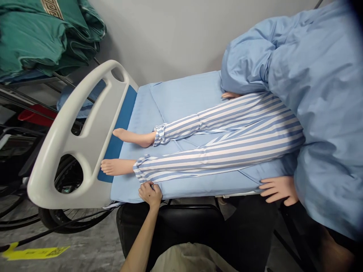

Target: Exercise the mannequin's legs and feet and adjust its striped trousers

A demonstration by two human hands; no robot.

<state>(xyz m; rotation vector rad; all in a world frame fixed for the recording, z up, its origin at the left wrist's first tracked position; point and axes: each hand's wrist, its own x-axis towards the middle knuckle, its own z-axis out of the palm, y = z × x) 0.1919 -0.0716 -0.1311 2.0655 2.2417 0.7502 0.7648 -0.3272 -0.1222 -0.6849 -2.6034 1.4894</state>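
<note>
At far left, a metal rack [69,84] carries a heap of folded, shiny green fabric [42,41]; below it sits a bright red open-looking container [36,115], whose contents cannot be made out. A yellow printed tag [36,253] hangs low, near a black spoked wheel [47,223]. Next stands the moulded white bed end panel [98,138] with rounded cut-outs and a blue strip. The bed is covered by a smooth light-blue sheet [181,96], on which a mannequin's two bare feet [119,167] point toward the panel. The person's left hand [150,193] is at the bed's near edge, just beside the gathered cuff of the nearer leg. Its grip is loosely curled, fingers bent; whether it pinches any cloth cannot be told. The right hand is out of view. The blue-and-white striped cloth trousers [224,143] lie lengthwise along the bed, on the mannequin's legs. At right, a loose light-blue cloth garment [314,87] covers its upper body; one splayed mannequin hand [279,190] reaches over the near edge.
</note>
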